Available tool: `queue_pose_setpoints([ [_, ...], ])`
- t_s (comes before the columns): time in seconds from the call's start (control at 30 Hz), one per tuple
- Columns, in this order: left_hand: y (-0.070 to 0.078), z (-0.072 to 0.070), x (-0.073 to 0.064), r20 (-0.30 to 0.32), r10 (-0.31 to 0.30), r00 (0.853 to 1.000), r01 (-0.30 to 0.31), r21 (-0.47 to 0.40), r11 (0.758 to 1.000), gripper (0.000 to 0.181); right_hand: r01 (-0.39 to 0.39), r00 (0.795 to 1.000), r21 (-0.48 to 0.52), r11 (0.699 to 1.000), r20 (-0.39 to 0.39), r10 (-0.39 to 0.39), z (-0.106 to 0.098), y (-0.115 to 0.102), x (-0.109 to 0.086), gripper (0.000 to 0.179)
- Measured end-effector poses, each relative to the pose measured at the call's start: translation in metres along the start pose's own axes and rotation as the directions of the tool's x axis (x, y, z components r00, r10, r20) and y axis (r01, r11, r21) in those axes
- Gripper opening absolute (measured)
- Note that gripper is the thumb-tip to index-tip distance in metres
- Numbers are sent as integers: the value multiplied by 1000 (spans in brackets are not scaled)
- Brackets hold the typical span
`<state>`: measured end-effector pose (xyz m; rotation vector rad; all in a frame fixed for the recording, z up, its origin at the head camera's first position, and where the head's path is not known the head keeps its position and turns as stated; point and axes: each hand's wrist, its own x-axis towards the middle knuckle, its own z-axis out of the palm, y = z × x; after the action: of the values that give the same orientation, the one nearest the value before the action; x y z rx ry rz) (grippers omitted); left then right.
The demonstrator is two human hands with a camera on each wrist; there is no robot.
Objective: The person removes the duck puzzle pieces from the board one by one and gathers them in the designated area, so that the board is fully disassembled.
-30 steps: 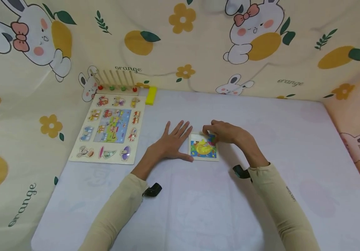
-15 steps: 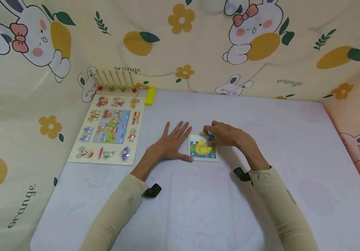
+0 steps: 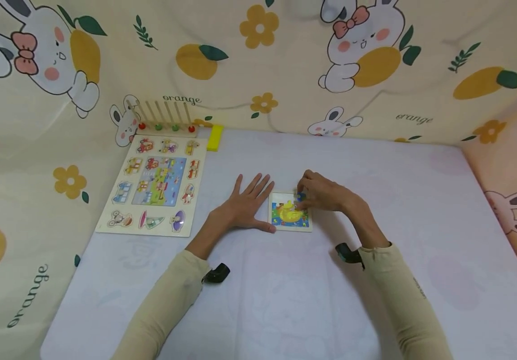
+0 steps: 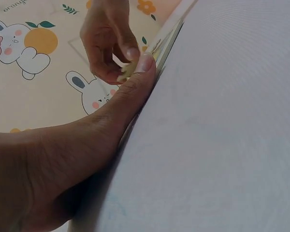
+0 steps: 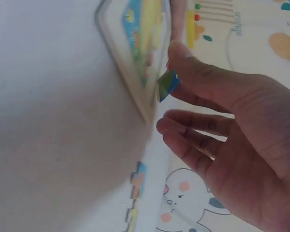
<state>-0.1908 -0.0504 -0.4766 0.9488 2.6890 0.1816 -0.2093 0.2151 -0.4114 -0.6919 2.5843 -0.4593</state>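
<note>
A small square jigsaw puzzle with a yellow duck picture [image 3: 289,215] lies on the table in a pale frame [image 3: 292,229]. My left hand [image 3: 247,207] is spread flat on the table to its left, its thumb [image 4: 144,65] touching the frame's near left corner. Over the puzzle's far right corner, my right hand [image 3: 323,194] pinches a small puzzle piece [image 5: 168,86], green and blue, between thumb and finger. In the right wrist view the piece is held just off the frame, with the other fingers loosely curled. Part of the puzzle's top right is hidden by the right hand.
Farther left lies a large picture board [image 3: 125,207] with several inset shapes. Behind it stands a peg rack [image 3: 167,131] with red and green beads, next to a yellow block [image 3: 214,138]. Low in the right wrist view, blurred jigsaw pieces [image 5: 137,181] lie on the white cloth.
My right hand has shifted slightly at the puzzle's top right, its thumb moving in over the picture. A pink patch there no longer shows. My left hand has stayed in place.
</note>
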Motion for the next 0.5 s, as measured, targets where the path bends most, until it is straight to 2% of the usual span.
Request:
queue_pose_setpoints([
  [0.23, -1, 1, -1, -1, 2, 1000, -2, 2, 1000, 126, 70, 996, 97, 993, -65, -64, -11, -3, -8, 41],
  [0.37, -2, 2, -1, 7, -2, 1000, 2, 6, 1000, 126, 91, 991, 103, 990, -107, -80, -18, -4, -13, 37],
  [0.5, -2, 3, 0, 0, 0, 1000, 0, 7, 1000, 126, 81, 988, 89, 993, -141, -68, -25, 2, -20, 36],
])
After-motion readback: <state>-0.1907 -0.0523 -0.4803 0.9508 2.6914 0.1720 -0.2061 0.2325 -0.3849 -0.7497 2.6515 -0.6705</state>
